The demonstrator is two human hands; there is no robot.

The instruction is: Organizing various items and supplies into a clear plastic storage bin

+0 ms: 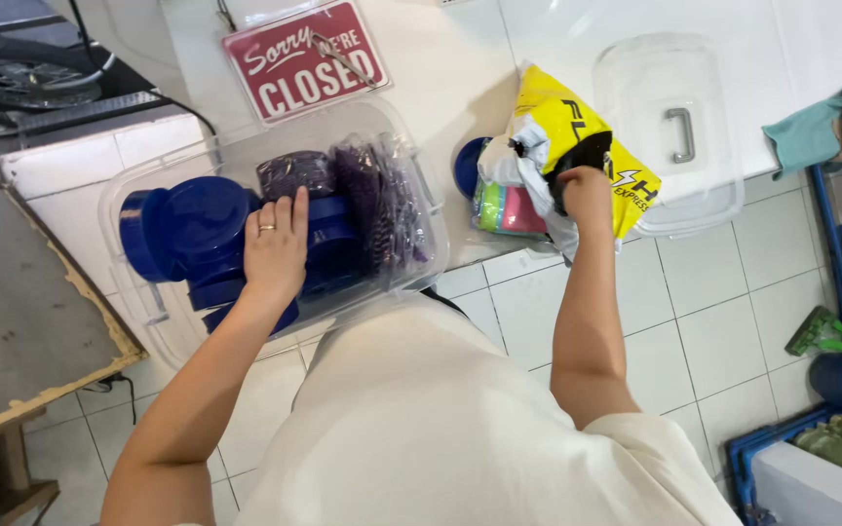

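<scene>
Your cream-coloured top (440, 419) is filling the bottom of the head view, nearest the lens, with both forearms reaching up from it toward the white counter (440, 78).

Your left hand (275, 244) is lying flat, fingers spread and released, pressing down on the stack of dark blue plastic ware (187, 234) inside the clear storage bin (411, 263), which is overhanging the front edge of the counter toward you. Purple mesh bundles (363, 195) are sitting in the right half of that bin. Your right hand (587, 195) is clenching the torn mouth of the yellow courier bag (557, 127), which is resting near the front edge, just right of the bin, with pink and green pieces (509, 209) showing at its opening.

Judging from this, you are doing well to keep the left palm steadying the bin, since it is hanging off the edge; grip the bag low, near its contents, so nothing is spilling as you are pulling.

A clear lid with a grey handle (679, 136) is lying behind the bag. A red sign (304, 63) is lying at the back of the counter. Your right fingertips are hidden inside the bag, what the pink and green pieces are is hard to tell, and the bin's near corner is cut off by your body.
</scene>
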